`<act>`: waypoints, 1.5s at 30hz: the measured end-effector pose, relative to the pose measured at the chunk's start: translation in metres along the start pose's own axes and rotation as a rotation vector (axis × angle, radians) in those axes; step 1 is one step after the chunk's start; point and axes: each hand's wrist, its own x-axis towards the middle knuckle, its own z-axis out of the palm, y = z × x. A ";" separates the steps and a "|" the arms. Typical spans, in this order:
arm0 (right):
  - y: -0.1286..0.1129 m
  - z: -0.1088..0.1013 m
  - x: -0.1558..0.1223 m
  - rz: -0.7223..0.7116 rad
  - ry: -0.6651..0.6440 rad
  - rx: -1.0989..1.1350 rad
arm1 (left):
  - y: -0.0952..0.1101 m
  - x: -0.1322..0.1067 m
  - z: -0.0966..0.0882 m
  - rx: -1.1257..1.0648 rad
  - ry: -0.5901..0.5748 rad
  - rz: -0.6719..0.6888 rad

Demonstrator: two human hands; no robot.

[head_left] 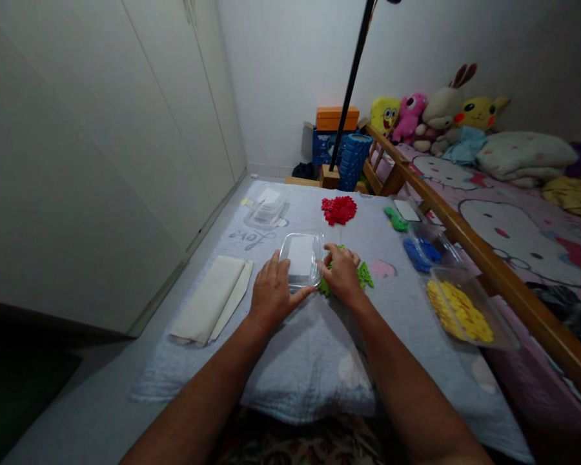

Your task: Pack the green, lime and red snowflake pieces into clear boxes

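Note:
A clear plastic container (302,258) with a white rectangle showing in it stands in front of me on the cloth. My left hand (275,290) holds its left side, with the thumb stretched along the near edge. At the right edge of the container, my right hand (343,271) has its fingers curled, with thumb and index finger at the rim. Small bright green pieces (365,276) lie in a pile under and around my right hand, which partly covers them.
Red pieces (339,210) lie in a heap farther back. Stacked clear containers (270,205) stand at the back left, folded cream cloth (213,300) nearer. Along the right are containers with green (396,219), blue (421,254) and yellow pieces (458,310), beside a wooden bed rail (445,194).

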 end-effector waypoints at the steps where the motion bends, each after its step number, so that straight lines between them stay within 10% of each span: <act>1: -0.002 0.001 -0.001 0.000 0.003 0.000 | 0.000 0.000 -0.002 0.006 -0.001 0.005; 12: 0.001 0.011 -0.004 0.013 0.058 -0.009 | -0.017 0.009 -0.037 -0.091 0.073 -0.232; 31: 0.019 0.007 0.000 0.016 0.210 -0.011 | -0.026 0.035 -0.032 -1.405 -0.065 -1.107; 45: 0.066 -0.011 -0.011 -0.090 -0.014 -0.154 | -0.006 0.036 -0.039 -1.450 -0.023 -1.269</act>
